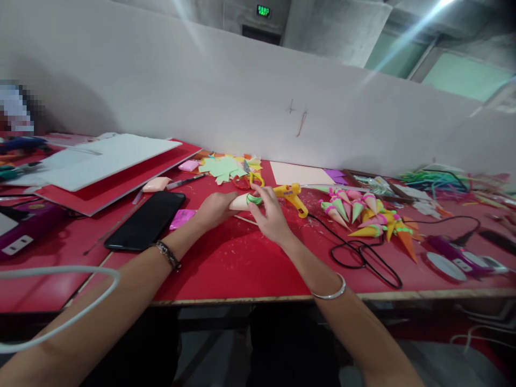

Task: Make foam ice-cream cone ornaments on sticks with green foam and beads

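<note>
A small roll of cream paper (239, 202), green at its right end (253, 199), is held over the red table. My left hand (217, 208) is closed around the cream end. At the green end, my right hand (273, 215) grips the roll between thumb and fingers, which partly hide it. Just behind my right hand lies a yellow glue gun (293, 198) with a black cord. Yellow-handled scissors (253, 180) rest beyond the fingers, by a pile of pale green paper pieces (224, 169).
A black phone (147, 220) lies left of my left hand. Several finished paper cones (357, 207) are heaped at the right, near the looped black cord (363, 255). White boards (116, 156) stack at the left. A purple power strip (455, 255) sits far right.
</note>
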`<state>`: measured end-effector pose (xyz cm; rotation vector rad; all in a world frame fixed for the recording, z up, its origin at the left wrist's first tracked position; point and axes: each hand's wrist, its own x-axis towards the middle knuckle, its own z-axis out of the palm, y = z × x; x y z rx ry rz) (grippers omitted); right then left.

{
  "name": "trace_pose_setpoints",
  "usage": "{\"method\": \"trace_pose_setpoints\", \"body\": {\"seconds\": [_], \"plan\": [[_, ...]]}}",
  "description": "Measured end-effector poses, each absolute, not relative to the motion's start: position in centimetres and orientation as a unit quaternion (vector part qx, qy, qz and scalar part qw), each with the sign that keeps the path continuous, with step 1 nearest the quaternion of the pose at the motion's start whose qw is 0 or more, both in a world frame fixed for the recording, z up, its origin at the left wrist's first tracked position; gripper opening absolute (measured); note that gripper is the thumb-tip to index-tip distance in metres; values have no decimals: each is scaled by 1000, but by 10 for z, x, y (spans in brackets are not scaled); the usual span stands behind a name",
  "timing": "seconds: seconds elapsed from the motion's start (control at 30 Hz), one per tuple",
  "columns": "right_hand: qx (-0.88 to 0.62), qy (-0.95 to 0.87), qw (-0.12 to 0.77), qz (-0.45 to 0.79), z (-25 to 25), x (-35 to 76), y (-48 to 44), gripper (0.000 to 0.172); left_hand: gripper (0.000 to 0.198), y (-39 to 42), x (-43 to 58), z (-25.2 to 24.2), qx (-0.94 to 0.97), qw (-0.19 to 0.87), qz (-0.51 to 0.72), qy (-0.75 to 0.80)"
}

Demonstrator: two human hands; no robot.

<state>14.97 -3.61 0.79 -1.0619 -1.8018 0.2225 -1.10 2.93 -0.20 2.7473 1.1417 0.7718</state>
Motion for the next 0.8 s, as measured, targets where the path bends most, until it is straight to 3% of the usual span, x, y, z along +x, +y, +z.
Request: {"method": "trace_pose_setpoints", "body": {"seconds": [0.5,0.8], "plan": [[-395,-801,442,82,12,146,-44,62,27,25,-6,-2,902,253,261,232],[-398,-783,467,101,13,149,-43,61,31,26,-3,-7,847,377,298,226]]}}
